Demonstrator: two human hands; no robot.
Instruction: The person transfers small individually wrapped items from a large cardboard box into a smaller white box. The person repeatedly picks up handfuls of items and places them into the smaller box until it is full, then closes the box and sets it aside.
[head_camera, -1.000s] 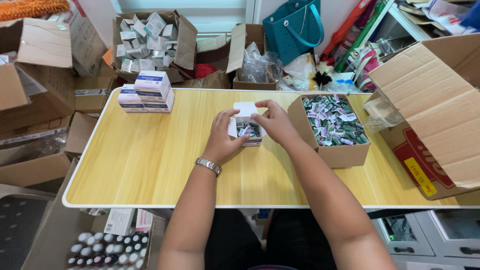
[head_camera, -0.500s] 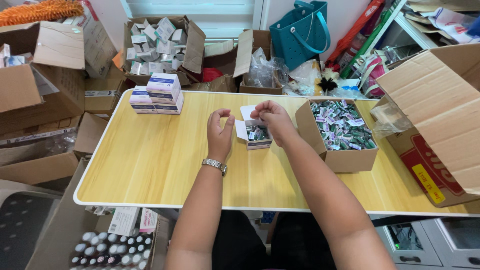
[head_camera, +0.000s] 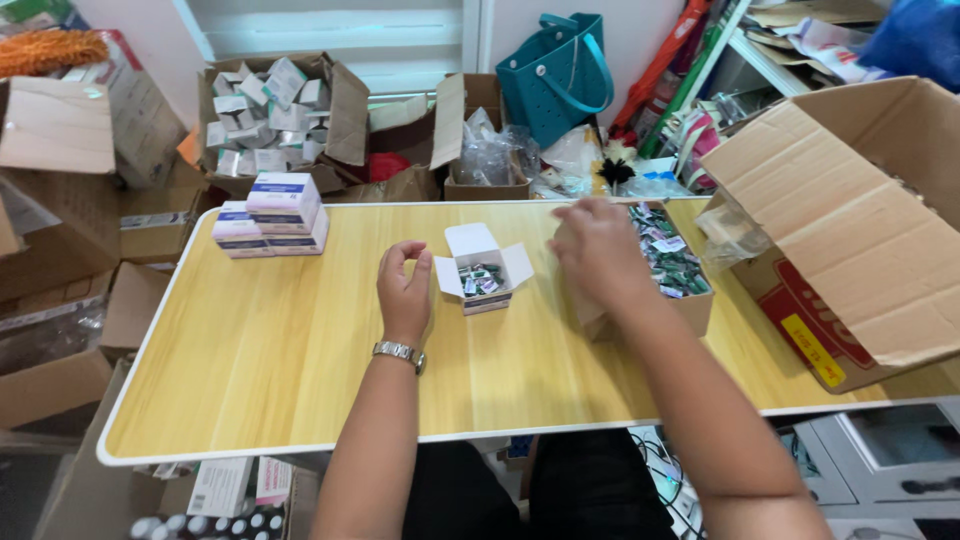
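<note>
The left hand (head_camera: 404, 290) rests on the yellow table (head_camera: 250, 370), fingers curled loosely with nothing in them, just beside a small white box (head_camera: 482, 276) that stands open with little packets inside. The right hand (head_camera: 598, 252) hangs spread and empty over the near edge of a cardboard box (head_camera: 690, 308) full of the same packets. At the table's far left sits a stack of closed white boxes (head_camera: 272, 214).
</note>
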